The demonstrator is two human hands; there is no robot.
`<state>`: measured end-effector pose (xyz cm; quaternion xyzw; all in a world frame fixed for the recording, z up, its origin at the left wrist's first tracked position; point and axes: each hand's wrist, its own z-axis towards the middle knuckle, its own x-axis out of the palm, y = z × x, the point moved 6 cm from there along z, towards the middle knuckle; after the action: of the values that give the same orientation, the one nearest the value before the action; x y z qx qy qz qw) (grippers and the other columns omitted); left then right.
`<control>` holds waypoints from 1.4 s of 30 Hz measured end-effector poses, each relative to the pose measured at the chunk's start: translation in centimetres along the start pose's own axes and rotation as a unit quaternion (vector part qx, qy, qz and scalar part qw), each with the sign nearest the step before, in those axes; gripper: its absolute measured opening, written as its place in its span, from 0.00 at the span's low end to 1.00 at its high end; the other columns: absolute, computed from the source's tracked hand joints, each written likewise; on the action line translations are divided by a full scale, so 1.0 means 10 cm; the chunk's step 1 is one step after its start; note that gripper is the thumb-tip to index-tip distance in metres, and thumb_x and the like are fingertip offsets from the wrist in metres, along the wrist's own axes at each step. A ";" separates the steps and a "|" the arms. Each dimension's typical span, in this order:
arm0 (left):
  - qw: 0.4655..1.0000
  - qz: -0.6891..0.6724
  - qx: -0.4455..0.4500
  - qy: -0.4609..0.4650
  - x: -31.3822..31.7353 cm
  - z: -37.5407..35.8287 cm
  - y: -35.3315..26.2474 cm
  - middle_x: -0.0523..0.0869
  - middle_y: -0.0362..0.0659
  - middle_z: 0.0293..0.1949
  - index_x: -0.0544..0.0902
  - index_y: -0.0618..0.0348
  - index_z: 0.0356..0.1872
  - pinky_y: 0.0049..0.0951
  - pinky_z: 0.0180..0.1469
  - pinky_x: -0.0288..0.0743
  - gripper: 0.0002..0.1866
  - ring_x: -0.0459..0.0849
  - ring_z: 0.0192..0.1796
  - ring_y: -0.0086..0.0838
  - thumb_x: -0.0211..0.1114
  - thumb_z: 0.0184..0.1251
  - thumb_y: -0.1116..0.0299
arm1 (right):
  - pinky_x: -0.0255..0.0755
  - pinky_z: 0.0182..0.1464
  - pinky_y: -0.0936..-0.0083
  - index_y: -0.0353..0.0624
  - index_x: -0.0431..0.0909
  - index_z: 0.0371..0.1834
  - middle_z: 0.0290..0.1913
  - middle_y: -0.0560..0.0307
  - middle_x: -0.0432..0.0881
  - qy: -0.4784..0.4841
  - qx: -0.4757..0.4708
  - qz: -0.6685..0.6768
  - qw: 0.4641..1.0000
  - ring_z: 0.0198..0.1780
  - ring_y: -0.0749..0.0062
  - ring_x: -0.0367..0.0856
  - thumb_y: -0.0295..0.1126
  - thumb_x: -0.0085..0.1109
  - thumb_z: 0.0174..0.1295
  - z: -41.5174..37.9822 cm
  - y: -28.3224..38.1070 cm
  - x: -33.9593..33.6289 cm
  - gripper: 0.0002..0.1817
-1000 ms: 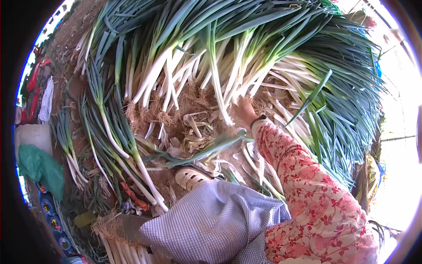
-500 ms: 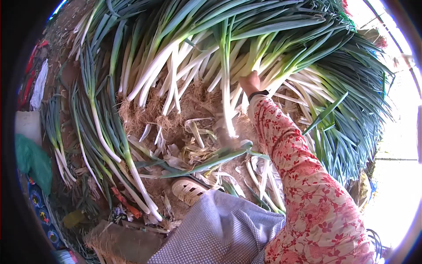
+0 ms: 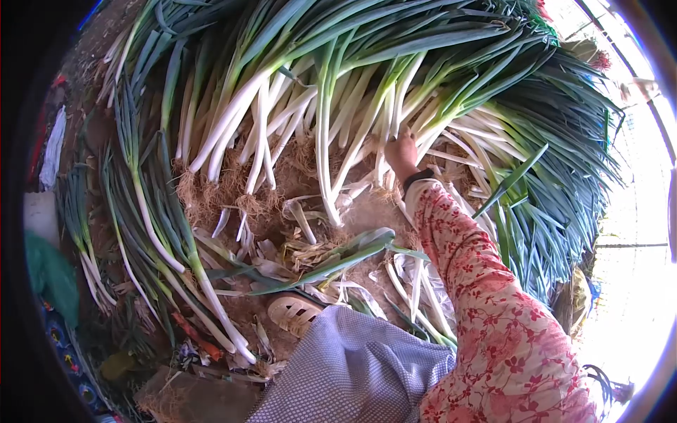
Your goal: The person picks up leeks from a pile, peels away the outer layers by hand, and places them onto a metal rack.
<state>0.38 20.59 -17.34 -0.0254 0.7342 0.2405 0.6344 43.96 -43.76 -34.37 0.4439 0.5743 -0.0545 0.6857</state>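
My right hand [image 3: 400,154], reaching in from the lower right in a floral sleeve, has its fingers closed round the white shafts of green onions [image 3: 388,116] at the front of a big pile. My fingertips are partly hidden among the stalks. Just left of the hand, another long green onion [image 3: 323,141] hangs down in front of the pile with its white end near the ground. My left hand is out of view.
The pile's green leaves [image 3: 564,148] fan out behind and to the right. Separate green onions [image 3: 215,296] lie at left. Peeled leaves and scraps [image 3: 317,254] litter the soil near a shoe [image 3: 293,314]. A patterned cloth [image 3: 345,366] covers my lap. A green bag [image 3: 53,275] is far left.
My right hand has come slightly down, toward me, and the stalks at it have shifted and spread apart. The onion left of it appears farther left as the view has moved slightly.
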 end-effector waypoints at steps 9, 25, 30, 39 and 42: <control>1.000 0.001 -0.001 -0.002 0.00 0.03 -0.02 0.82 0.46 0.34 0.80 0.58 0.40 0.35 0.31 0.76 0.15 0.81 0.33 0.33 0.49 0.70 0.59 | 0.75 0.22 0.80 0.32 0.74 0.41 0.27 0.51 0.79 0.254 0.038 0.079 0.963 0.23 0.74 0.78 0.36 0.55 0.61 -0.07 0.36 0.34 0.15; 1.000 -0.001 -0.003 0.014 0.04 0.04 -0.06 0.82 0.46 0.35 0.80 0.58 0.42 0.34 0.32 0.76 0.15 0.81 0.34 0.32 0.49 0.70 0.59 | 0.73 0.44 0.59 0.30 0.79 0.32 0.35 0.39 0.82 0.086 -0.013 -0.033 0.996 0.40 0.48 0.81 0.37 0.52 0.55 -0.18 0.15 0.14 0.17; 1.000 -0.002 -0.010 0.009 0.04 0.04 -0.04 0.82 0.46 0.36 0.79 0.58 0.42 0.34 0.32 0.76 0.15 0.81 0.35 0.32 0.49 0.70 0.59 | 0.76 0.40 0.68 0.38 0.82 0.33 0.35 0.40 0.82 0.265 -0.279 -0.484 0.786 0.42 0.55 0.82 0.36 0.59 0.52 0.23 -0.22 1.10 0.12; 1.000 0.002 -0.017 0.010 0.01 -0.03 0.02 0.82 0.46 0.37 0.79 0.58 0.43 0.34 0.32 0.77 0.15 0.81 0.35 0.32 0.49 0.70 0.59 | 0.77 0.33 0.76 0.37 0.78 0.36 0.27 0.56 0.80 0.264 0.154 0.370 0.877 0.27 0.73 0.79 0.41 0.60 0.58 -0.32 -0.05 0.26 0.16; 1.000 0.004 -0.020 0.006 -0.03 -0.07 0.09 0.82 0.46 0.37 0.79 0.58 0.43 0.34 0.33 0.77 0.15 0.81 0.36 0.32 0.49 0.71 0.59 | 0.76 0.50 0.71 0.33 0.74 0.41 0.39 0.48 0.80 0.399 0.112 0.418 0.809 0.41 0.67 0.80 0.41 0.59 0.59 -0.89 0.06 0.07 0.19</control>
<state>-0.57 21.05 -16.72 -0.0366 0.7331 0.2579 0.6283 37.95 -37.13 -34.15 0.6974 0.5465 0.3548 0.2984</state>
